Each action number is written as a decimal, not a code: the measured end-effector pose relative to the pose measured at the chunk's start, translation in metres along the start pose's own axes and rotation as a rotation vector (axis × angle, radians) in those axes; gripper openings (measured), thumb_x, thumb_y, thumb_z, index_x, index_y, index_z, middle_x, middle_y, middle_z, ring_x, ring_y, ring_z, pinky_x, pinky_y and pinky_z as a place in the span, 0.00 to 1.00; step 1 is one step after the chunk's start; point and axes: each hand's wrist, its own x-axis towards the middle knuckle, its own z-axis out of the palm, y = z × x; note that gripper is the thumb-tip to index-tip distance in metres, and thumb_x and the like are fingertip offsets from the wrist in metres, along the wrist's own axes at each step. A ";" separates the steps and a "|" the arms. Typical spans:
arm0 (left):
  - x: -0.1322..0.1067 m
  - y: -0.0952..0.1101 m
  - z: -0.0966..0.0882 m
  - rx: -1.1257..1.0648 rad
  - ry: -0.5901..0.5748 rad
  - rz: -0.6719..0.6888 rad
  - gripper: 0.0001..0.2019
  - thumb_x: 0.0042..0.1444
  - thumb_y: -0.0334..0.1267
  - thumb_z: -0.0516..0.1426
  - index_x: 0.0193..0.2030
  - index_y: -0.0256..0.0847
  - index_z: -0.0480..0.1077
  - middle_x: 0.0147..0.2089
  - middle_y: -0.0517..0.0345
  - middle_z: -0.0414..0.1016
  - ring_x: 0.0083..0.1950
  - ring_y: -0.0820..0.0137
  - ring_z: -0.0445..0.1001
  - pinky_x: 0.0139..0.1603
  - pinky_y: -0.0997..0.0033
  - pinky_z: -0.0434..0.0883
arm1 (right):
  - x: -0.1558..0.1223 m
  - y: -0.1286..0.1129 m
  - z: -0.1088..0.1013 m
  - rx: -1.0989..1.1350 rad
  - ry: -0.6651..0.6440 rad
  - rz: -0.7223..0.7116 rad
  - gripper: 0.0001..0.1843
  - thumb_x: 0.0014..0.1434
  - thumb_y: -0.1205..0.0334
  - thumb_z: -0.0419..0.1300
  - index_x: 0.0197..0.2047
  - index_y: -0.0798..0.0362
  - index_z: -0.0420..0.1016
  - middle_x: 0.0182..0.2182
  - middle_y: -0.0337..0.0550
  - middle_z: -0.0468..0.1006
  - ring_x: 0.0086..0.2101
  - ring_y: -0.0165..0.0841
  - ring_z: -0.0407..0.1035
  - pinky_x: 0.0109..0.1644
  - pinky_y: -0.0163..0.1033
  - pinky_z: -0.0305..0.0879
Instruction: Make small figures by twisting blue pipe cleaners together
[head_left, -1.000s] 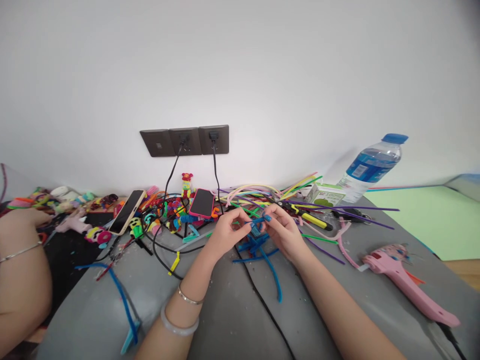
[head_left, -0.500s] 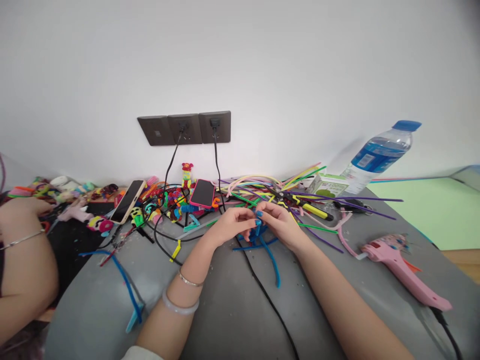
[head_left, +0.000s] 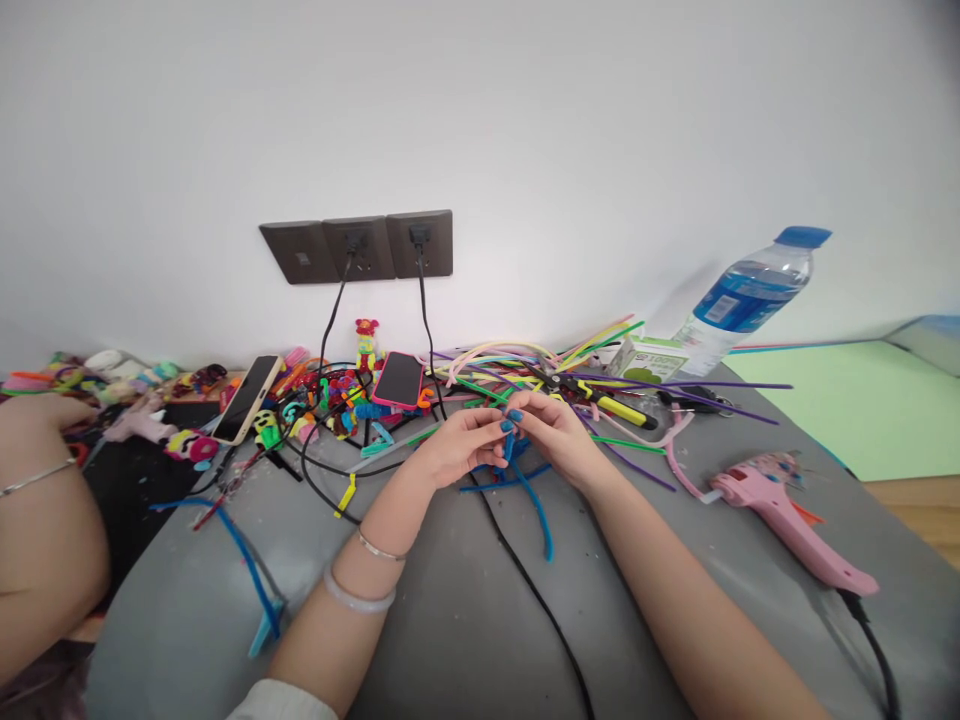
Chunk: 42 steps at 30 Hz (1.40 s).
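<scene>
My left hand (head_left: 469, 438) and my right hand (head_left: 553, 437) meet over the middle of the grey table (head_left: 465, 610). Between their fingertips both pinch a blue pipe cleaner (head_left: 535, 500), whose long end hangs down and curves toward me. My fingers hide most of the pinched part. More blue pipe cleaner lies just beneath and behind the hands, partly covered by them. Farther left, another bent blue pipe cleaner (head_left: 244, 545) rests on the table with a light blue piece (head_left: 265, 630) at its near end.
A pink glue gun (head_left: 795, 525) lies on the right. Behind my hands are loose pipe cleaners (head_left: 517, 360), yellow-black pliers (head_left: 611, 405), a box (head_left: 649, 360) and a water bottle (head_left: 750, 295). Phones (head_left: 247, 398), small figures and black cords (head_left: 536, 595) lie leftward. Another person's arm (head_left: 49, 520) is at far left.
The whole view has shifted slightly, so things appear a little farther left and higher. My hands keep nearly the same pinch on the blue pipe cleaner.
</scene>
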 end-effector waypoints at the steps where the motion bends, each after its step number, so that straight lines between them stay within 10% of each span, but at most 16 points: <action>1: 0.000 0.000 -0.001 -0.018 -0.001 0.002 0.23 0.37 0.48 0.72 0.35 0.35 0.72 0.23 0.66 0.67 0.21 0.81 0.67 0.27 0.78 0.73 | 0.000 0.000 0.000 -0.010 0.006 -0.015 0.14 0.56 0.49 0.66 0.35 0.51 0.74 0.29 0.38 0.73 0.29 0.30 0.67 0.33 0.36 0.65; 12: 0.001 0.000 0.002 -0.062 0.028 0.044 0.22 0.37 0.44 0.73 0.32 0.36 0.69 0.21 0.68 0.66 0.20 0.82 0.66 0.23 0.82 0.66 | 0.003 -0.004 -0.003 -0.283 0.056 -0.419 0.05 0.61 0.58 0.63 0.36 0.48 0.77 0.34 0.44 0.75 0.40 0.37 0.70 0.46 0.44 0.68; 25: 0.003 0.002 -0.005 -0.061 0.120 0.093 0.22 0.34 0.47 0.73 0.27 0.35 0.69 0.18 0.67 0.67 0.19 0.82 0.65 0.22 0.83 0.64 | -0.005 -0.015 0.001 -0.595 -0.035 -0.550 0.08 0.64 0.66 0.56 0.42 0.51 0.77 0.39 0.49 0.76 0.41 0.38 0.71 0.45 0.45 0.67; 42: -0.007 0.011 -0.009 0.186 -0.089 -0.062 0.22 0.34 0.48 0.73 0.24 0.34 0.71 0.18 0.66 0.66 0.18 0.81 0.61 0.20 0.78 0.59 | -0.002 -0.008 0.001 0.094 -0.182 0.027 0.13 0.51 0.52 0.70 0.30 0.52 0.76 0.30 0.40 0.72 0.32 0.32 0.66 0.38 0.38 0.65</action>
